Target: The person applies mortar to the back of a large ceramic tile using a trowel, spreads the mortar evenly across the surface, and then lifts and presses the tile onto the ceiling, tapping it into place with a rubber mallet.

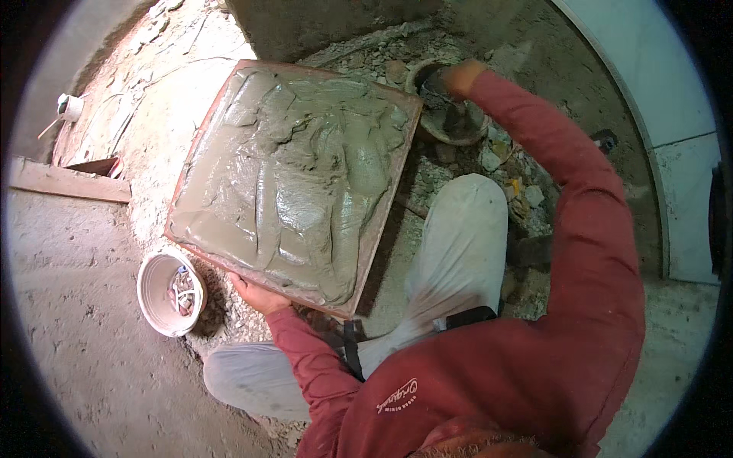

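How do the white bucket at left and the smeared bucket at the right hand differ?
The white bucket has a mostly pale wall; the smeared bucket is coated grey-brown. The white bucket holds small loose pieces; the smeared bucket, dark material. The right hand is at the smeared bucket; neither hand touches the white bucket. Both are round and open-topped.

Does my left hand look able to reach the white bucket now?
Probably yes: the white bucket sits just left of your left hand, with nothing visible between them, though that hand would likely have to leave the mortar-covered slab's edge.
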`<state>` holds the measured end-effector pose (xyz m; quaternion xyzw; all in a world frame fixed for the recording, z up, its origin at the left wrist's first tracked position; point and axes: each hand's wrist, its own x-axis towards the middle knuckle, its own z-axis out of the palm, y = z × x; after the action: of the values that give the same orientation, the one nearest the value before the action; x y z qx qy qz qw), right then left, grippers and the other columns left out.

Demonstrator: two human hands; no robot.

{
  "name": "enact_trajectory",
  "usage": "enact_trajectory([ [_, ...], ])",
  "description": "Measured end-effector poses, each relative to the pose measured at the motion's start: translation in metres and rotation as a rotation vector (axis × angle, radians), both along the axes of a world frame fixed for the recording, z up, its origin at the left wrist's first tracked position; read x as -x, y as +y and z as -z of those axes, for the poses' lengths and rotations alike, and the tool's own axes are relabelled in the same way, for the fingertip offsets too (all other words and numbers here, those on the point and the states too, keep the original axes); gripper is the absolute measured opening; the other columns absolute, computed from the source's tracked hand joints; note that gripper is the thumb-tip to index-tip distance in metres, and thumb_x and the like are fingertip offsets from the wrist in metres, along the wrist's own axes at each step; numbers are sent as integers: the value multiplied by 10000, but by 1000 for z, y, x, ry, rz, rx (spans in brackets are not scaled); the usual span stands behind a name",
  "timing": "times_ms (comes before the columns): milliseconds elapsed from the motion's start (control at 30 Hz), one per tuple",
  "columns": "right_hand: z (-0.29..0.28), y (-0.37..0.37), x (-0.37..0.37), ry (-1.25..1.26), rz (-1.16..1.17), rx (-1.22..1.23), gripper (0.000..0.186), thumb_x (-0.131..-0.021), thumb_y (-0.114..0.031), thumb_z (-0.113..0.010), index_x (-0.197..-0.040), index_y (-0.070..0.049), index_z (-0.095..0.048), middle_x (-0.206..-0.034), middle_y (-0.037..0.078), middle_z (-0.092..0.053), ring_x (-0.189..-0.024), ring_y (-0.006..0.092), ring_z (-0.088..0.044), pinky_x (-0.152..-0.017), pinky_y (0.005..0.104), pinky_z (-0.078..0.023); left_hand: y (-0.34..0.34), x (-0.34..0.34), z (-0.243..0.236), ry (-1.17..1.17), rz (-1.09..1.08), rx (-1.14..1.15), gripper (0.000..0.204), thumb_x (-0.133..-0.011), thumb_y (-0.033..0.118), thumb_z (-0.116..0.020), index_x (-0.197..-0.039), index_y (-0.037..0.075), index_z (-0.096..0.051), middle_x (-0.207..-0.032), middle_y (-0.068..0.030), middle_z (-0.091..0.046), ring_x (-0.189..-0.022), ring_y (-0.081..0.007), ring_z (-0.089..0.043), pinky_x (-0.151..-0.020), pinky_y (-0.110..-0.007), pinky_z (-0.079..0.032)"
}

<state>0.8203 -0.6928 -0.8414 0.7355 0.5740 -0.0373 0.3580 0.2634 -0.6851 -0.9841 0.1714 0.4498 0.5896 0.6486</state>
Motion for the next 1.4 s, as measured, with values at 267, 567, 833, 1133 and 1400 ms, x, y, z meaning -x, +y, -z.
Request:
enact_trajectory([
  [267,58,23,31,97,121,-59,300,-923,-246,-573,-1081,-68,-756,-1117,132,-726,-1000,335,-706,-795,439,-557,-2,-3,-7,-60,8,45,564,-1067,455,-293,-1472,79,-405,-1434,-113,-486,-1258,-299,-497,-1080,-449,-383],
  [567,79,-48,-5,772,723,37,514,-981,-309,-604,-1389,-27,-467,-887,121,-666,-788,203,-644,-655,407,-522,3,2,13,-197,9,43,560,-1064,474,-296,-1416,75,-469,-1391,-121,-535,-1230,-303,-528,-1066,-444,-407],
  [833,32,-124,-21,1355,1067,-379,445,-969,-440,-638,-1107,-25,-559,-676,-3,-556,-485,55,-490,-394,242,-406,2,0,15,-221,49,15,551,-1070,451,-293,-1434,70,-453,-1399,-121,-529,-1231,-299,-532,-1071,-439,-413],
  [1133,-13,-124,14,1012,860,-631,631,-974,-412,-617,-1391,30,-446,-934,91,-636,-786,166,-622,-648,352,-525,0,3,14,-60,-29,15,560,-1066,448,-319,-1452,55,-420,-1414,-134,-498,-1268,-288,-494,-1087,-421,-384],
  [1400,34,7,97,691,-223,-728,337,-925,-215,-638,-1142,1,-497,-948,246,-639,-874,453,-624,-743,504,-480,4,-2,13,-186,-9,7,582,-1066,457,-327,-1464,41,-414,-1430,-135,-492,-1266,-295,-494,-1094,-414,-371],
])
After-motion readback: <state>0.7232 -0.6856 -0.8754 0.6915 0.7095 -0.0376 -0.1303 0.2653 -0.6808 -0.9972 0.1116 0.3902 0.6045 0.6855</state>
